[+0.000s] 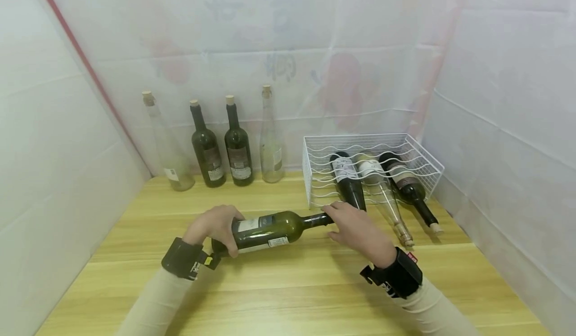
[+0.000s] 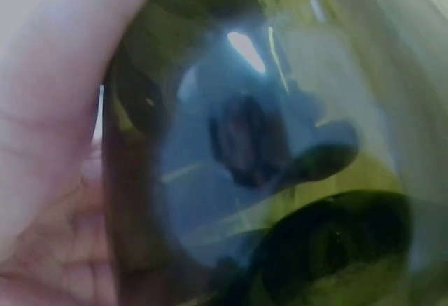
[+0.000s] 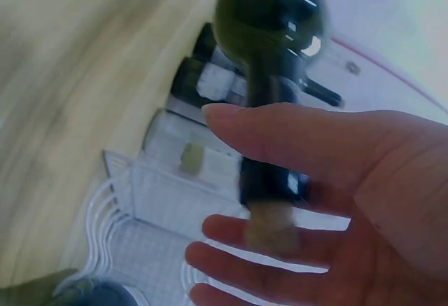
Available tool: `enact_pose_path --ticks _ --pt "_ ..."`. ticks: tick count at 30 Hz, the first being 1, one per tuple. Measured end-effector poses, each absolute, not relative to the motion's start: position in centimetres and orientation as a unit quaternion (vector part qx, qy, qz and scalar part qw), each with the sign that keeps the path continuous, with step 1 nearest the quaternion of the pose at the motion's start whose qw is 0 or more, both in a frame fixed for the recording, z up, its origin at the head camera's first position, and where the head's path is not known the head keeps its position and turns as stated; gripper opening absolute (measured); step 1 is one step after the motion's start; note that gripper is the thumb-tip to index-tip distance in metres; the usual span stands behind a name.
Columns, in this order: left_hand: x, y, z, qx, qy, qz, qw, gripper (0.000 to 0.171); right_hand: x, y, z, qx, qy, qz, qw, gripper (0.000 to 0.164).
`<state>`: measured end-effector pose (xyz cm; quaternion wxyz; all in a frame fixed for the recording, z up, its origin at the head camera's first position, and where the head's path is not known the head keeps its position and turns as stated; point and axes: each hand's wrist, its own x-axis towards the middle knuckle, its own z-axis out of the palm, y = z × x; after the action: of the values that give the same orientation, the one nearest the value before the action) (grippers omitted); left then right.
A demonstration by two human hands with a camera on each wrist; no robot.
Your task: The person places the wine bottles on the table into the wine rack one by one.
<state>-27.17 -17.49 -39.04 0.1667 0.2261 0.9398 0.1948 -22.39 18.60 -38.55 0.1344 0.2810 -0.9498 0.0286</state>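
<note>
A dark green wine bottle [image 1: 288, 226] is held nearly level above the table, its neck toward the right. My left hand [image 1: 220, 227] grips the base end from above, thumb on the near side. In the left wrist view, the green glass [image 2: 231, 145] fills most of the picture beside that hand. My right hand [image 1: 357, 230] holds the neck; in the right wrist view the thumb [image 3: 280, 132] crosses in front of it and the fingers lie behind. A cork [image 3: 271, 227] closes the bottle's mouth.
A white wire rack [image 1: 308, 176] with wavy bars stands at the back right. In it lie two dark bottles [image 1: 351, 186] [image 1: 409, 183] and one clear bottle [image 1: 389, 203], necks toward me. Several corked bottles, dark [image 1: 238, 156] and clear [image 1: 271, 156], stand along the back curtain.
</note>
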Motion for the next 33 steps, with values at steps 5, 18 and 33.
enact_pose_path --ticks 5,18,33 --pt "-26.8 -16.6 -39.1 0.228 0.942 0.186 0.162 0.057 -22.6 17.7 -39.4 0.285 -0.945 -0.016 0.157 0.035" --pt "-26.0 -15.5 -38.9 0.246 0.937 0.186 0.163 0.054 -23.0 17.4 -41.0 0.305 -0.939 -0.048 0.150 0.035" --pt "-26.1 -15.5 -39.2 0.298 0.912 0.217 0.180 0.060 -24.4 19.0 -40.4 0.360 -0.919 -0.047 0.153 0.029"
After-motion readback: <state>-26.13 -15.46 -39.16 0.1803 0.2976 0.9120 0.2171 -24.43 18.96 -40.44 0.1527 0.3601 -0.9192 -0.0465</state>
